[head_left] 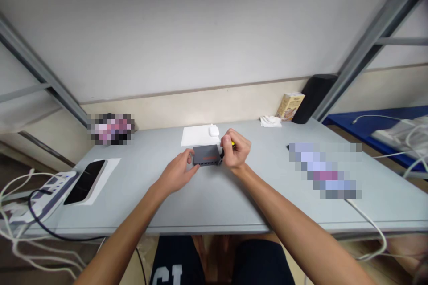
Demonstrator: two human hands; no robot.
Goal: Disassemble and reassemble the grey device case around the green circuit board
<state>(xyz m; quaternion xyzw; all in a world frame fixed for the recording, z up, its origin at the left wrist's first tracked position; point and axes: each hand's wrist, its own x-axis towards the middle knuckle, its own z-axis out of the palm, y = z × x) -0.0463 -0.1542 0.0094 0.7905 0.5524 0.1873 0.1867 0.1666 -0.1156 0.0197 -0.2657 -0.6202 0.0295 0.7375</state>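
Observation:
A small dark grey box (205, 155) with orange lettering and a row of slots along its near edge sits at the middle of the desk. My left hand (180, 170) grips its left end between thumb and fingers. At the right end, my right hand (236, 148) is closed in a fist around a tool with a yellow-and-black handle (233, 143). Most of that tool is hidden by the fingers, and its dark lower part meets the box's right side. Just behind the box lie a white sheet of paper (195, 134) and a white earbud case (213, 131).
A phone (86, 181) lies on paper at the left, beside a power strip (50, 196) with tangled cables. At the back right are a crumpled tissue (270, 121), a yellow carton (290, 106) and a black cylinder (314, 98). A blurred-out device (324, 171) with a white cable lies right.

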